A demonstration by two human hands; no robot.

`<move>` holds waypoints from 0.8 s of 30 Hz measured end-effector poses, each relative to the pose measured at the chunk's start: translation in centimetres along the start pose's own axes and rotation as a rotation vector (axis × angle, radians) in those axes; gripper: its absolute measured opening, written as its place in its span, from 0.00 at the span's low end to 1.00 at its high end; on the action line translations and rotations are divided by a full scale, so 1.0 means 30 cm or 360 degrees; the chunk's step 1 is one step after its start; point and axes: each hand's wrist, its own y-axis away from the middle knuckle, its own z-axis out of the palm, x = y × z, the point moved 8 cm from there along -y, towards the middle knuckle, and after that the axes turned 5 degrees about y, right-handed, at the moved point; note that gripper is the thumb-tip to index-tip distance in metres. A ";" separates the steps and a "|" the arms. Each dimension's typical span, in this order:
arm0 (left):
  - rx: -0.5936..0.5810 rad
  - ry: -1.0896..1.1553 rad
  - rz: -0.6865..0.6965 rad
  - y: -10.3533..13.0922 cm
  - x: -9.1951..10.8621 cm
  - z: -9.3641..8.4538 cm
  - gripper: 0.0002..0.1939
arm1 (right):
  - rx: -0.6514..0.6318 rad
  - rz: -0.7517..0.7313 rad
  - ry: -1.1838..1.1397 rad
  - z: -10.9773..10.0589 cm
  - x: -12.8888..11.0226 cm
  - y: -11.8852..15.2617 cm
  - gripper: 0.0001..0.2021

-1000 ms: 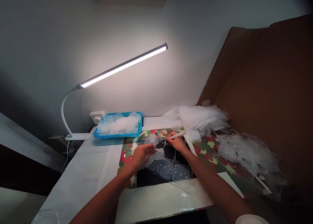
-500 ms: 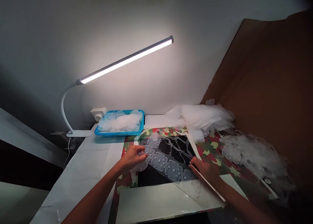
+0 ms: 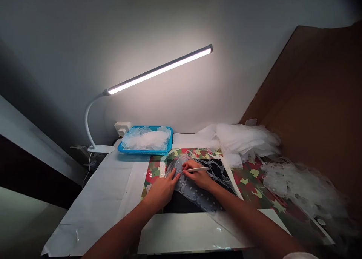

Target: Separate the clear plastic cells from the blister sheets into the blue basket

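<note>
A translucent sheet with dotted, rounded panels [image 3: 190, 190] lies slantwise over a black mat [image 3: 181, 204]. On the sheet's upper left part rests my left hand [image 3: 165, 187], its fingers spread and pressing down. My right hand [image 3: 198, 174] is closed round a thin white pen-like tool [image 3: 198, 169], whose tip touches the sheet just beside my left fingertips. Cut-out openings in the sheet's upper right part show the black mat beneath.
A blue basket [image 3: 144, 152] of white translucent pieces stands at the back, near a lit lamp [image 3: 161, 70]. White sheets [image 3: 243, 140] are piled behind; tangled scraps [image 3: 305, 187] lie right, beside a cardboard panel [image 3: 316, 85].
My right hand has moved left and up with the tool, close to my left hand. My left hand has changed from a pinch to lying spread on the sheet. The view has shifted slightly.
</note>
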 end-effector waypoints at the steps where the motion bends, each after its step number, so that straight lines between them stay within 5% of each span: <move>1: 0.0000 0.0017 0.0011 0.005 -0.003 -0.002 0.39 | -0.0010 -0.0018 0.0008 0.024 0.006 -0.013 0.06; 8: 0.0131 0.0101 -0.0022 -0.010 -0.039 -0.027 0.32 | -0.0040 -0.0008 0.0042 0.055 0.034 -0.020 0.04; 24: 0.0009 0.0014 -0.0059 -0.001 -0.027 -0.016 0.31 | -0.0133 -0.0074 0.0252 0.110 0.013 -0.010 0.07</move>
